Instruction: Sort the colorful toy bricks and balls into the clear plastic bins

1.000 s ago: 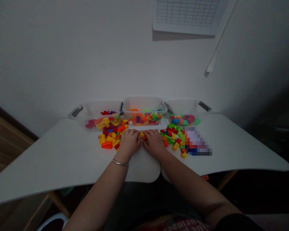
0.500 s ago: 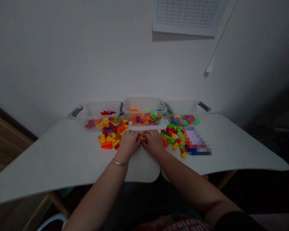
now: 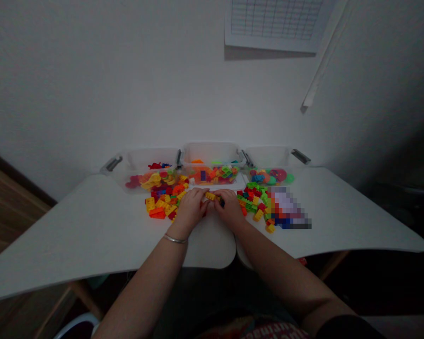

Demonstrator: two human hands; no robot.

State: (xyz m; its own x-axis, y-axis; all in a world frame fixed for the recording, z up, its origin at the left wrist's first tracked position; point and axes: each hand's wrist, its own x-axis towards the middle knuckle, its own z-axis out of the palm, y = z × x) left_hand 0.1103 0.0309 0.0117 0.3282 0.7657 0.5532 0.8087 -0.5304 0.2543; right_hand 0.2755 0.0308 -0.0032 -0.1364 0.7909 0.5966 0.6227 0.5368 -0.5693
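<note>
Both hands meet over the middle of the white table. My left hand [image 3: 191, 207], with a silver bangle at the wrist, has its fingers closed on a small yellow brick piece [image 3: 210, 196]. From the other side my right hand [image 3: 229, 205] grips the same piece, with something dark by its fingers. Loose yellow and orange bricks [image 3: 159, 206] lie beside my left hand. Green, red and yellow bricks [image 3: 251, 201] are spread to the right of my right hand. The fingers partly hide the held piece.
Three clear plastic boxes with coloured pieces stand along the wall: left [image 3: 151, 162], middle [image 3: 212, 155] and right [image 3: 270, 162]. A pixelated flat item [image 3: 289, 207] lies on the table [image 3: 349, 221] at the right. A printed sheet [image 3: 275, 23] hangs above.
The yellow piece between my fingers has turned and shows more. My right hand has shifted slightly, and a dark spot now shows by its fingers.
</note>
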